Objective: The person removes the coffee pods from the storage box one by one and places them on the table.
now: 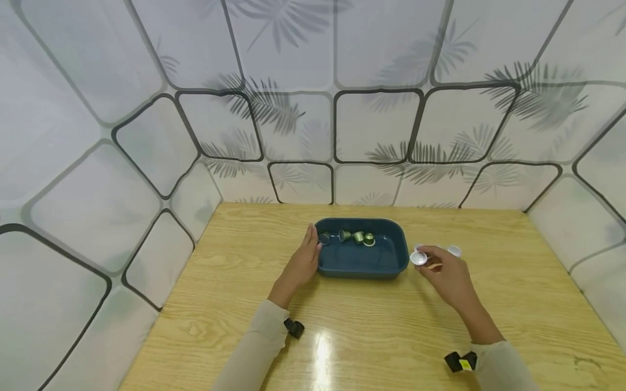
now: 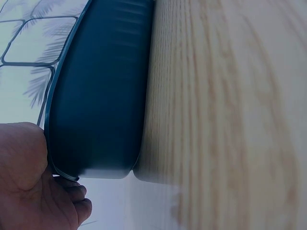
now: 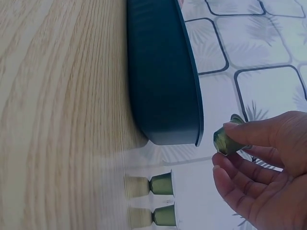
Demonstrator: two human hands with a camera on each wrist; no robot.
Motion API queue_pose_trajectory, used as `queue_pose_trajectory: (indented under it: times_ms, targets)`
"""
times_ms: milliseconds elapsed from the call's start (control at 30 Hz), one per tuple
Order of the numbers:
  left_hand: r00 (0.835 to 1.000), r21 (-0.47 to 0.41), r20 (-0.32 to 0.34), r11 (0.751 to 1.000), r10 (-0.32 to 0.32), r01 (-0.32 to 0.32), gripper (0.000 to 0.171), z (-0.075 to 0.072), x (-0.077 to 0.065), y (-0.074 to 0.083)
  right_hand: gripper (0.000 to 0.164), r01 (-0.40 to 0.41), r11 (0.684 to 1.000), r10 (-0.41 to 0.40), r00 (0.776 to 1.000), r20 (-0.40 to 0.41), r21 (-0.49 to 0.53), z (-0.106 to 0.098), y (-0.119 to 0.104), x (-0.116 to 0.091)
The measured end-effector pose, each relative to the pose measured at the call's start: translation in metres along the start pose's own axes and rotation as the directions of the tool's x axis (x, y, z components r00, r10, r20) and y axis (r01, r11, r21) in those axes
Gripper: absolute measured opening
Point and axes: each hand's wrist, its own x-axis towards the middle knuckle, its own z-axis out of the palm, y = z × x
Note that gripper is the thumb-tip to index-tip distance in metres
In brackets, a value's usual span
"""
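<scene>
A dark blue rectangular tray [image 1: 362, 267] stands on the table, with several green coffee capsules [image 1: 344, 235] lying along its back half. My left hand [image 1: 304, 260] rests against the tray's left end, its fingers straight along the wall. In the left wrist view, the palm [image 2: 24, 177] is at the tray's rim [image 2: 55, 86]. Just off the tray's right end, my right hand [image 1: 452, 277] pinches one green coffee capsule [image 3: 225, 141] between thumb and fingers. Its pale lid faces up toward the head camera.
Beside the tray's right end, two more green capsules [image 3: 162, 184] stand on the table, lids up. One white lid [image 1: 454, 251] shows behind the right hand. The wooden table [image 1: 220, 271] meets patterned wall covering [image 1: 303, 182] at the back and sides.
</scene>
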Motion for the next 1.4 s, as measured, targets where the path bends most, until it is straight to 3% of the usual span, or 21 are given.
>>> queue_pose_trajectory:
  times_ms: [1400]
  targets:
    - [1.000,-0.002,-0.002,1.000,-0.004,0.004,0.059,0.000,0.000,0.000,0.041,-0.064,0.996,0.057,0.994,-0.098,-0.069,-0.027,0.025,-0.006]
